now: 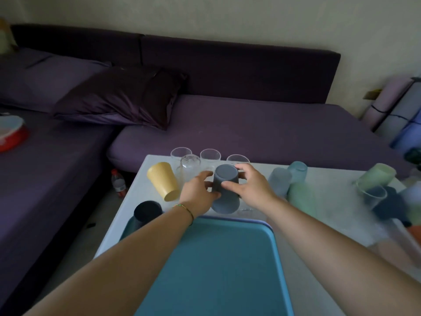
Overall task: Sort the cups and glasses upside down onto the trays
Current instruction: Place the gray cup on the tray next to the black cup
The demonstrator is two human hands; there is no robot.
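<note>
Both hands, left hand (200,190) and right hand (250,187), grip the inverted grey cup (225,190) beyond the blue tray (227,258), ready for upside-down placement.

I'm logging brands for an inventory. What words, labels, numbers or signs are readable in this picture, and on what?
No text can be read anywhere.
The bottle on the floor: red label, too small and blurred to read.
The red container at the left: blurred, nothing legible.
The grey cup, yellow cup and blue tray: no print shows.
</note>
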